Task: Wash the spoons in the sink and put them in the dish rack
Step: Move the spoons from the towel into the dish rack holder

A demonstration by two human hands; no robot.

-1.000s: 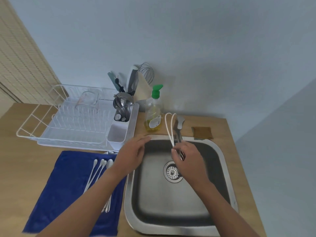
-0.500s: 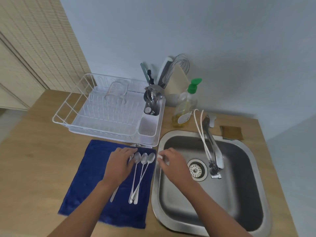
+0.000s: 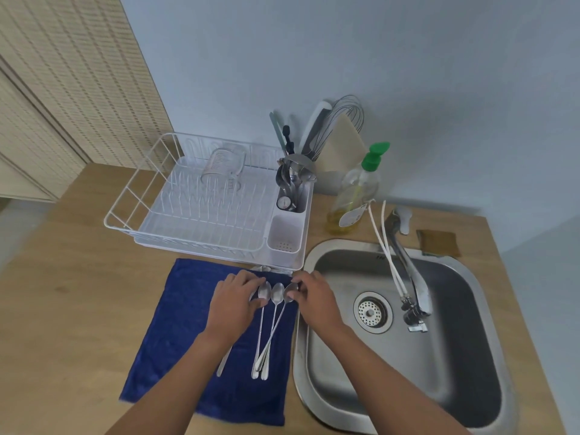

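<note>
Several long-handled metal spoons (image 3: 272,315) lie side by side on a blue towel (image 3: 185,334), bowls pointing away from me. My left hand (image 3: 234,304) rests over the leftmost spoons, fingers touching a bowl. My right hand (image 3: 314,298) reaches from the sink side and its fingertips pinch the bowl of the rightmost spoon (image 3: 290,291). The steel sink (image 3: 455,365) is to the right, its faucet (image 3: 408,271) angled over the basin. The white dish rack (image 3: 194,211) stands behind the towel; its cutlery holder (image 3: 290,211) has utensils in the far compartment.
A clear measuring cup (image 3: 224,166) sits in the rack. A soap bottle with a green pump (image 3: 356,196), a utensil crock with a whisk (image 3: 335,142) and a brown sponge (image 3: 439,243) line the back of the wooden counter. The drain strainer (image 3: 372,312) sits mid-basin.
My right hand left the faucet and crossed to the towel, now at the rightmost spoon. My left hand moved off the sink edge onto the spoons. The view shifted left.
</note>
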